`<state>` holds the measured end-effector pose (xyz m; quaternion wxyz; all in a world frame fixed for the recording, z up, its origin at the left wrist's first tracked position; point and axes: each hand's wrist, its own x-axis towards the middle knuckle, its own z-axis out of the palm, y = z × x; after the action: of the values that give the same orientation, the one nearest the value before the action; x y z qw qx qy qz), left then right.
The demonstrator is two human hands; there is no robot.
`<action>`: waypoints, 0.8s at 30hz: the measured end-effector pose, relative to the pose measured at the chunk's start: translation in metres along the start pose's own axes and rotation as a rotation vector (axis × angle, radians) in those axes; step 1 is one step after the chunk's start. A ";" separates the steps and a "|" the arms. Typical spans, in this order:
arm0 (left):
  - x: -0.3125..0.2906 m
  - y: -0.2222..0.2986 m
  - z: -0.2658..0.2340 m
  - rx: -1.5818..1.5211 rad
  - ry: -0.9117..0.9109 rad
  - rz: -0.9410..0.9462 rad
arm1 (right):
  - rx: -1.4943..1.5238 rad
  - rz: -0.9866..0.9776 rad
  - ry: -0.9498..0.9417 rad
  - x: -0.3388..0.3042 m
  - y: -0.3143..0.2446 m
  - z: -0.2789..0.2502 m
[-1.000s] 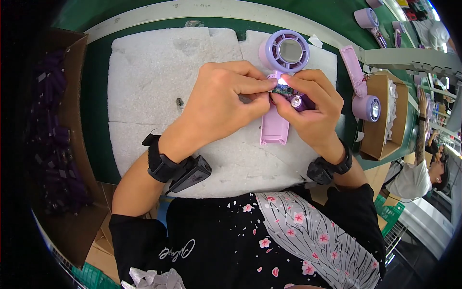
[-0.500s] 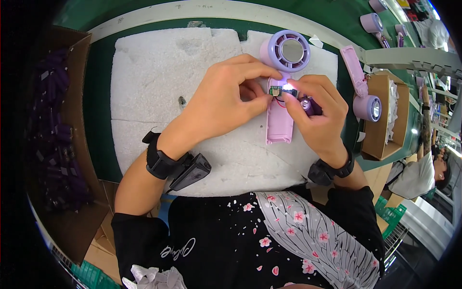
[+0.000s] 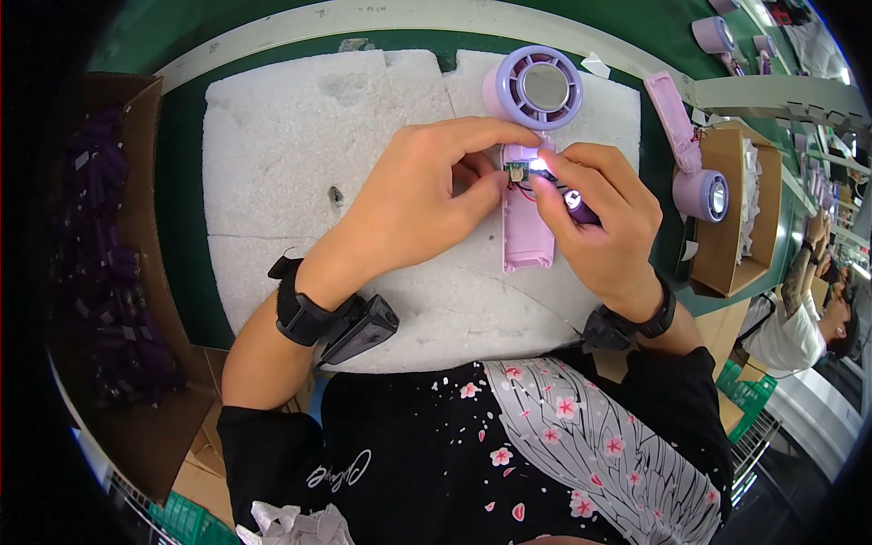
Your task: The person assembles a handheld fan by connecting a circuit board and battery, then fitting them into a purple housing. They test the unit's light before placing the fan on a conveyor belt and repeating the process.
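An open handheld fan lies on the white foam sheet (image 3: 282,145). Its round lilac head (image 3: 536,88) is at the far end, and the pink handle shell (image 3: 529,241) points toward me. My left hand (image 3: 427,191) grips the handle's left side, thumb by the small green circuit board (image 3: 517,173) and index finger across the handle top. Closed in a pinch, my right hand (image 3: 607,213) holds the board's right end, where a white light glows. A purple cylindrical battery (image 3: 579,207) lies under my right fingers, beside the handle. Thin red and dark wires run near the board.
A cardboard box (image 3: 150,300) of purple batteries stands at the left. On the right, another pink fan with an opened handle (image 3: 699,193) rests by a smaller cardboard box (image 3: 763,218) with white material. More fans (image 3: 713,36) lie farther off. A co-worker (image 3: 790,327) is at the right.
My right thumb and fingers have shifted slightly at the board, and the battery has turned so its end shows more. My left hand keeps nearly the same hold.
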<state>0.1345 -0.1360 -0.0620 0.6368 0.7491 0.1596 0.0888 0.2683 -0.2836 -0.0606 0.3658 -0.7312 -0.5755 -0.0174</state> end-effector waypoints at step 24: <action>0.000 0.004 0.001 -0.016 -0.013 -0.121 | -0.125 -0.029 -0.056 0.002 -0.008 -0.008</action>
<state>0.1357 -0.1374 -0.0588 0.6479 0.7335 0.1999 0.0465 0.2647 -0.2858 -0.0501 0.3029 -0.7444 -0.5939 -0.0384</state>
